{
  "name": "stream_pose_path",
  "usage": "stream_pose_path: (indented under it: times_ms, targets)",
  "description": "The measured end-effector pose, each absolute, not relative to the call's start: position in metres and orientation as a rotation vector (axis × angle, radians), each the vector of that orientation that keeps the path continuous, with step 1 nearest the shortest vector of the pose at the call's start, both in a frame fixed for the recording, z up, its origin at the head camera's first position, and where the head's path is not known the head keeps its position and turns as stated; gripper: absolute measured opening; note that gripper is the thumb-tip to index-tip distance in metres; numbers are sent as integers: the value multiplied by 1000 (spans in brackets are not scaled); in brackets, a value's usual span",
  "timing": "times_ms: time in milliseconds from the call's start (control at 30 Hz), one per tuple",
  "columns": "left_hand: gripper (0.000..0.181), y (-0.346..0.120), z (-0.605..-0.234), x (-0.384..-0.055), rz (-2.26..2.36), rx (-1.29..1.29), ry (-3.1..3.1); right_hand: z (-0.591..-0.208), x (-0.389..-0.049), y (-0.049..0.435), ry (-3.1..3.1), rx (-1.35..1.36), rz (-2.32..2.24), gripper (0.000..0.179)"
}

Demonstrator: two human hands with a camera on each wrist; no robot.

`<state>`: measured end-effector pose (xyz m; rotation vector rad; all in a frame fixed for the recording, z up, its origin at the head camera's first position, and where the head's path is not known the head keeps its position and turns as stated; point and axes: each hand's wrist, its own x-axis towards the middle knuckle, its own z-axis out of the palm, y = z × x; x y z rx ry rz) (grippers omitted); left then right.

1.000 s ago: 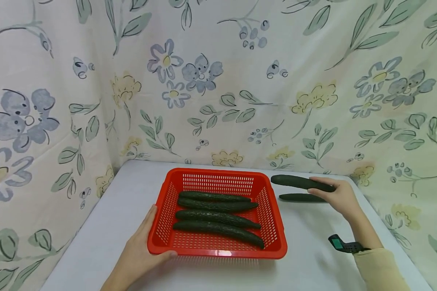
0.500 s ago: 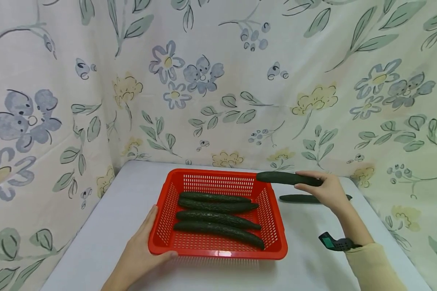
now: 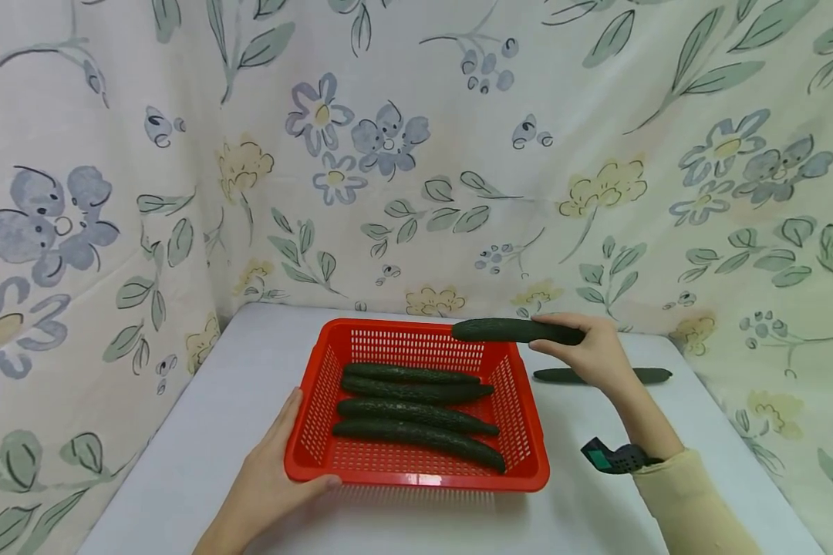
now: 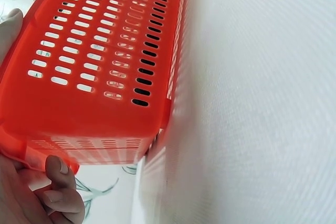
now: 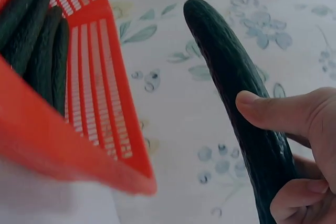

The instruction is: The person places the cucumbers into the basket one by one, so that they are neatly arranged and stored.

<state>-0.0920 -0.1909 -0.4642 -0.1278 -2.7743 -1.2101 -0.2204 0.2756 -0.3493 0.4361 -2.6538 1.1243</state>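
Held between the thumb and fingers of my right hand (image 3: 579,347) is a dark green cucumber (image 3: 489,330). It lies nearly level above the back right corner of a red plastic basket (image 3: 537,451) in the head view. The right wrist view shows the thumb (image 5: 273,111) pressed on the skin of the cucumber (image 5: 223,59). My left hand (image 3: 267,470) grips the basket's front left corner, thumb along the front rim. Curled fingers (image 4: 65,192) show under the rim in the left wrist view. Several cucumbers (image 3: 416,415) lie side by side inside the basket.
One more cucumber (image 3: 652,375) lies on the white tabletop (image 3: 201,416), right of the basket and partly behind my right hand. A floral cloth (image 3: 416,254) hangs behind and at both sides of the table.
My right hand has carried the cucumber leftward and slightly up, from beside the basket to over its back right corner. The left hand and basket have stayed in place.
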Motion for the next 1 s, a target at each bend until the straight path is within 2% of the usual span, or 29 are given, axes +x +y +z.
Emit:
stream_pose_path:
  times_ms: [333, 1000]
  targets:
    - [135, -188, -463, -96, -1226, -146, -2752, -346, -227, 242, -2631, 404, 1249, 42]
    - [135, -189, -461, -94, -1254, -127, -2774, -353, -225, 154, -2662, 531, 1380, 39]
